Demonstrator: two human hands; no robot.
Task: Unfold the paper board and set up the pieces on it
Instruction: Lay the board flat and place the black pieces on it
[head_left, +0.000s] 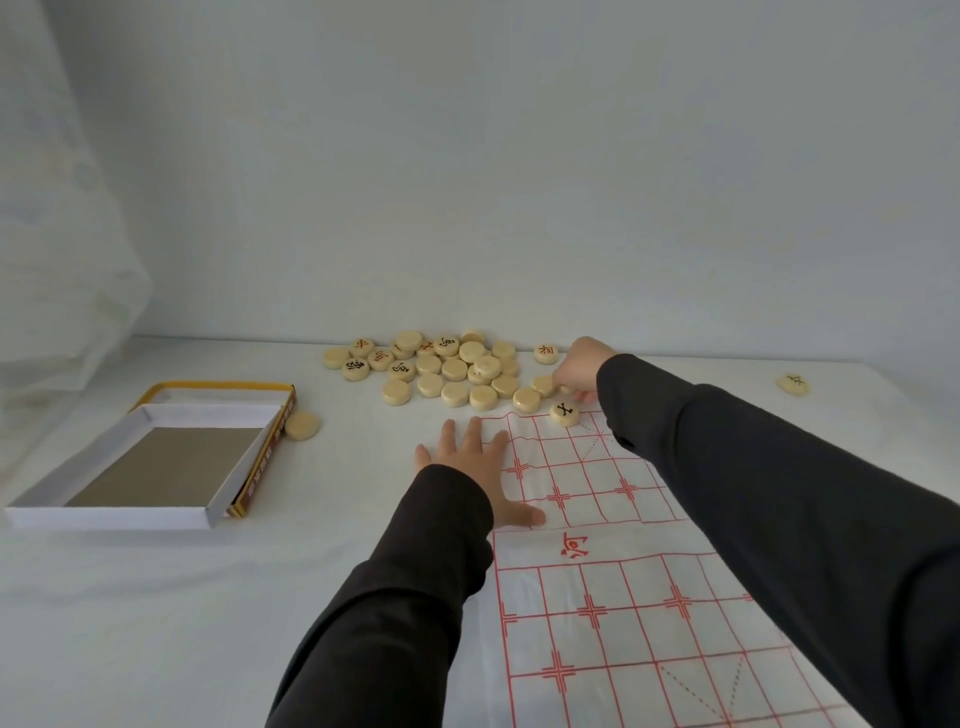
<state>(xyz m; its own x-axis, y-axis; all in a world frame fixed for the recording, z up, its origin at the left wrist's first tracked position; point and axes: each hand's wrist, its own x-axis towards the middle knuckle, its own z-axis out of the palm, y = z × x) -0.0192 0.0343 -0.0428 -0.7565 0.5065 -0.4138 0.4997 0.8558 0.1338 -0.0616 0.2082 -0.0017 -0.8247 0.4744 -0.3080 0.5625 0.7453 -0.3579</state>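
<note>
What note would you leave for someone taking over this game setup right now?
Left hand: flat, pressing the paper board near its far left corner.
Right hand: fingers curled round a piece at the pile's near edge.
Done: board unfolded; one black-marked piece on its far edge.
Left: the pile, a stray by the open box, another far right.

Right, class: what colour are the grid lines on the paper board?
Red, on the white paper board; head view.

The paper board (613, 582) is thin and creased — the pieces (454, 370) look smooth, pale wood; the box (104, 517), matt cardboard.
</note>
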